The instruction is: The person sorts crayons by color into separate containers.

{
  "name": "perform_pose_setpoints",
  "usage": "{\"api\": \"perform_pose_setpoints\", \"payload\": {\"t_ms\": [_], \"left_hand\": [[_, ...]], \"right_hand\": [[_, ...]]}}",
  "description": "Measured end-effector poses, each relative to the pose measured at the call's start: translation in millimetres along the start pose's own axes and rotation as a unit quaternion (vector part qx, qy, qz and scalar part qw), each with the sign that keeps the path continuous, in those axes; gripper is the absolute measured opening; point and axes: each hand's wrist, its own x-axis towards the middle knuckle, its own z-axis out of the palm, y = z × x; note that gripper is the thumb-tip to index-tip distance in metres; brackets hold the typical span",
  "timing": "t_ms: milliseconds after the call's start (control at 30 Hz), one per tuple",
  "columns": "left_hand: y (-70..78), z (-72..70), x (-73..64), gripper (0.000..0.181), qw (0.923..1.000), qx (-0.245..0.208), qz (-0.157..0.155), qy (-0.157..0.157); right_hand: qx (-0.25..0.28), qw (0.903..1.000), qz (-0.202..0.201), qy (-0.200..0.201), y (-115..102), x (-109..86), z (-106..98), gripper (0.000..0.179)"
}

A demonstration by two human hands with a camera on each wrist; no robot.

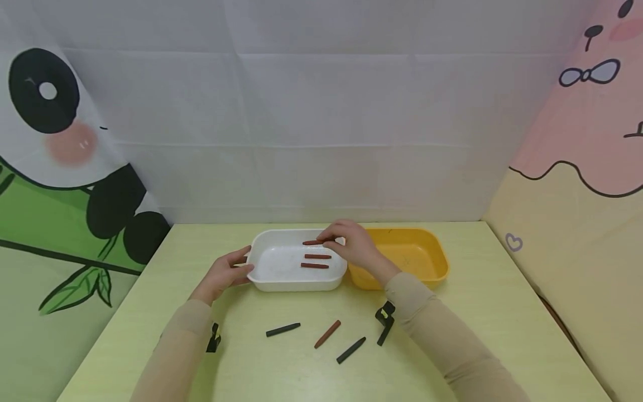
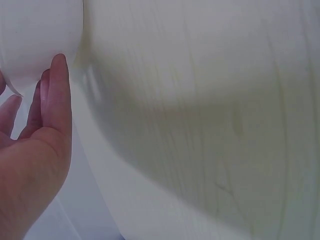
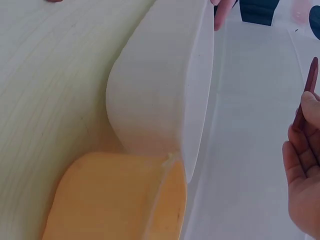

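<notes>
My right hand point(image 1: 354, 245) pinches a red-brown crayon point(image 3: 311, 75) between thumb and fingertips, over the right part of a white tray point(image 1: 273, 259). Two more red-brown crayons, a nearer one point(image 1: 315, 266) and a middle one point(image 1: 318, 256), lie side by side in that tray, roughly parallel to the held one. At the tray's left end, my left hand point(image 1: 226, 273) holds the rim, fingers extended along the outer wall point(image 2: 45, 30) in the left wrist view. On the table in front lie another red-brown crayon point(image 1: 327, 334) and two black crayons point(image 1: 283, 329), point(image 1: 351, 350).
A yellow tray point(image 1: 436, 262) stands against the white tray's right end, partly behind my right forearm. A pale wood-grain table point(image 1: 241, 374) carries everything. A white cloth point(image 1: 321, 111) hangs behind, with printed cloths at both sides. Black wrist devices point(image 1: 385, 315) show under the sleeves.
</notes>
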Motion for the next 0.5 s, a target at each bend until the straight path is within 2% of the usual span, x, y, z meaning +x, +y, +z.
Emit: {"api": "perform_pose_setpoints", "payload": {"t_ms": [333, 500], "left_hand": [[0.5, 2.2, -0.3, 0.067, 1.0000, -0.005, 0.006, -0.002], [0.6, 2.9, -0.4, 0.066, 1.0000, -0.007, 0.004, 0.002]], "right_hand": [[0.010, 0.9982, 0.059, -0.006, -3.4, 9.0, 15.7, 0.015], [-0.009, 0.9950, 0.097, -0.024, -1.9, 12.1, 24.7, 0.014]]}}
